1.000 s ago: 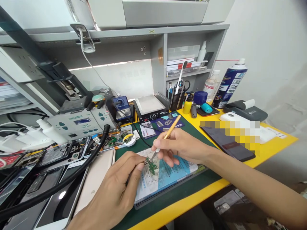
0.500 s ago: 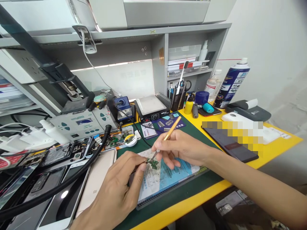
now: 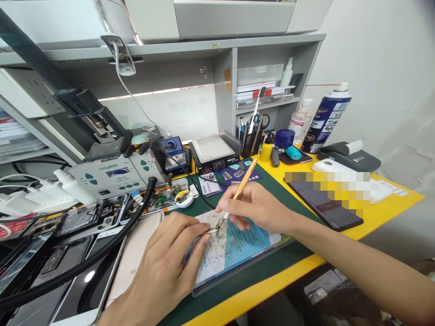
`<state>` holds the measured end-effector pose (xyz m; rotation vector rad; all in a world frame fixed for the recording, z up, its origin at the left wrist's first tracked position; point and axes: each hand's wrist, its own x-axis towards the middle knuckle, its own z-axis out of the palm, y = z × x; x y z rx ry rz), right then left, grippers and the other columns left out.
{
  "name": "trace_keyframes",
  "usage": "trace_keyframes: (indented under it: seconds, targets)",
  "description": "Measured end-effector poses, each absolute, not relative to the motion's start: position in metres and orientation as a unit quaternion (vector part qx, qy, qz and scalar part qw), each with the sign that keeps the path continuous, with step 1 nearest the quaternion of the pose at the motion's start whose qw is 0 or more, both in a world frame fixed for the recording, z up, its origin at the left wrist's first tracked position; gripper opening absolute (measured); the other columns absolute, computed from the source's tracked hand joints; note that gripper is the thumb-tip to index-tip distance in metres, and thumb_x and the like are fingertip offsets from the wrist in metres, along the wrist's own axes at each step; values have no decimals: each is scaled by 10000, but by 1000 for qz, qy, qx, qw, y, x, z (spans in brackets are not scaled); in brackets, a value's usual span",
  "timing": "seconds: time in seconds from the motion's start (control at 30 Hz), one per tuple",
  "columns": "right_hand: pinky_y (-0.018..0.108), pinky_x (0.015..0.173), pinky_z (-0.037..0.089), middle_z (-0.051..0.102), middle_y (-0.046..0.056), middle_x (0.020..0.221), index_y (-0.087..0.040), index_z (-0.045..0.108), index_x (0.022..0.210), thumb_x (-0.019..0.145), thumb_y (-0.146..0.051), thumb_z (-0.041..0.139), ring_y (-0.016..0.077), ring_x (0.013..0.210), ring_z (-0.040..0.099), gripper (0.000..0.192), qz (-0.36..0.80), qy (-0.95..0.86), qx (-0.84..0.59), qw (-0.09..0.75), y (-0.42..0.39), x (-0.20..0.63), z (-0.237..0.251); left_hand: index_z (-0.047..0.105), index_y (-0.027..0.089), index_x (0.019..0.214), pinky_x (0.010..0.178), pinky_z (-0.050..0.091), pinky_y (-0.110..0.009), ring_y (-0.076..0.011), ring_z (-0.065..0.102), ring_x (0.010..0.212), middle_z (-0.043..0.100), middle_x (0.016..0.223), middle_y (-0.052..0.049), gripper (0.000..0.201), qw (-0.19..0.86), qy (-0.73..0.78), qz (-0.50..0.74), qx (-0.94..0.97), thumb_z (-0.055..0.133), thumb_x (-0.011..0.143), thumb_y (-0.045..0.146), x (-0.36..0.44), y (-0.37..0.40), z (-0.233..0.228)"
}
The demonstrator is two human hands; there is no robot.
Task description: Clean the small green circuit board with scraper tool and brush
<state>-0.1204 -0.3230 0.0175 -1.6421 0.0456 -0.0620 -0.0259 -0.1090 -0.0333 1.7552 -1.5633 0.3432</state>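
In the head view my left hand [image 3: 175,256] is closed on a pair of silver tweezers [image 3: 211,230]. At their tips is a small circuit board [image 3: 218,225], turned nearly edge-on and hard to make out. My right hand [image 3: 253,203] grips a slim gold-handled tool [image 3: 246,177] like a pen. Its thin metal tip points down at the board, but the exact shape of that tip cannot be told. Both hands are over a blue and white printed pad [image 3: 238,253] with dark smudges on it.
Phones [image 3: 98,267] and a thick black hose [image 3: 102,253] crowd the left. A parts tray [image 3: 166,192], a hot plate [image 3: 217,151] and a soldering iron stand [image 3: 176,154] are behind. A dark phone [image 3: 322,203] and a spray can [image 3: 326,120] stand right.
The circuit board has turned from showing its green face to nearly edge-on. More of the tweezers shows at my left fingertips. My right hand has shifted slightly with the gold-handled tool.
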Motion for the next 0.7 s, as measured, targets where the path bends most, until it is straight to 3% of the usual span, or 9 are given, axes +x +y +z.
trace_keyframes:
  seconds: [0.4, 0.7]
  targets:
    - [215, 435, 281, 443, -63, 472, -117, 709, 797, 859, -529, 708, 57, 432, 392, 417, -105, 30, -768, 631, -329, -121, 23, 610, 197, 1121, 820, 459, -366, -200, 556, 941, 604, 1028, -63, 157, 356, -596, 93, 714, 602, 982, 122, -25, -109, -36]
    - [216, 442, 311, 474, -54, 487, -135, 723, 772, 869, -472, 726, 57, 435, 414, 351, -152, 39, -770, 618, -342, -124, 24, 600, 218, 1101, 818, 460, -372, -214, 549, 949, 608, 1024, -49, 106, 353, -583, 34, 731, 566, 1007, 184, -25, -110, -35]
